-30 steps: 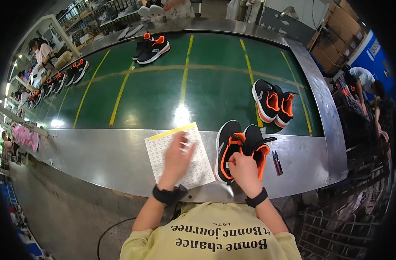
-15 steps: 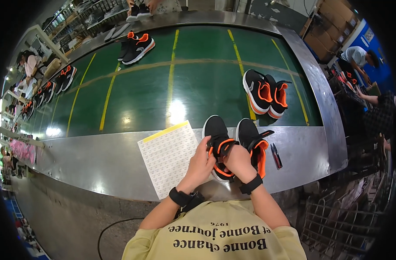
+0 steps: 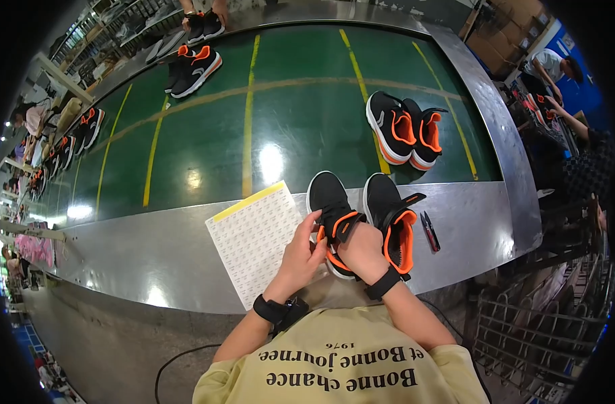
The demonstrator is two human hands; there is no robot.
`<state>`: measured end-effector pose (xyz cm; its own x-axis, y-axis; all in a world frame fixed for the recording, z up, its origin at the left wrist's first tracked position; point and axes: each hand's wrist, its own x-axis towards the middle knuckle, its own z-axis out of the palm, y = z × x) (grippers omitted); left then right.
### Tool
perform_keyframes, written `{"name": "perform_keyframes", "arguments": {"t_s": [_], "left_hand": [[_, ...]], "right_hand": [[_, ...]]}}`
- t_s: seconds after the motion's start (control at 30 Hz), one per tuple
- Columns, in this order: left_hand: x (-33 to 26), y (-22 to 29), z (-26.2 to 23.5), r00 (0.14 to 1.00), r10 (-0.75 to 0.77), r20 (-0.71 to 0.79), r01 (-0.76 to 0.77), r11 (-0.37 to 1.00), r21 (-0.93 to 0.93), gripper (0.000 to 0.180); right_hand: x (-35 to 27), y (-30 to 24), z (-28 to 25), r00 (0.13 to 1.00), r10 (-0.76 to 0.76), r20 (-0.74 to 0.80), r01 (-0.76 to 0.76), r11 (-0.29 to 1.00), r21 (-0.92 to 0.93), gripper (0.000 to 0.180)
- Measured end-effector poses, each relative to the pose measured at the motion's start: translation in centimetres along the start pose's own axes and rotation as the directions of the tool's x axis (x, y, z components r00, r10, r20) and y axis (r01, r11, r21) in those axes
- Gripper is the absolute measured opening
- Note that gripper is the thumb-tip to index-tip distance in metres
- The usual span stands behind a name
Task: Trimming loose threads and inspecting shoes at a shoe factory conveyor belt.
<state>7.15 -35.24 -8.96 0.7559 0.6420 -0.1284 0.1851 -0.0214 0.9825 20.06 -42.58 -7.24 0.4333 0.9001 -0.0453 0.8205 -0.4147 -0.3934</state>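
I see both hands on the left black-and-orange shoe (image 3: 331,209), which stands on the steel ledge (image 3: 153,249) just right of the label sheet (image 3: 257,239). Left hand (image 3: 299,259) fingers curl onto its opening; right hand (image 3: 361,250) closes over the orange collar. Its mate (image 3: 391,215) stands just right; a pen (image 3: 429,231) lies further right.
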Motion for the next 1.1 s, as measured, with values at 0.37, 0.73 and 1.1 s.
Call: {"name": "perform_keyframes", "arguments": {"t_s": [0.37, 0.73, 1.1], "left_hand": [[0.1, 0.5, 1.0, 0.999, 0.036, -0.021, -0.033, 0.994, 0.104, 0.052], [0.6, -0.3, 2.6, 0.994, 0.081, -0.076, -0.065, 0.978, 0.197, 0.048], [0.7, 3.7, 4.7, 0.975, 0.209, 0.077, -0.218, 0.82, 0.53, 0.048]], "right_hand": [[-0.3, 0.3, 0.3, 0.992, -0.093, -0.09, 0.085, 0.993, -0.085, 0.015], [-0.8, 1.2, -2.3, 0.999, -0.049, 0.016, 0.048, 0.998, 0.045, 0.013], [-8.2, 14.3, -5.9, 0.876, 0.349, -0.333, -0.047, 0.749, 0.661, 0.018]]}}
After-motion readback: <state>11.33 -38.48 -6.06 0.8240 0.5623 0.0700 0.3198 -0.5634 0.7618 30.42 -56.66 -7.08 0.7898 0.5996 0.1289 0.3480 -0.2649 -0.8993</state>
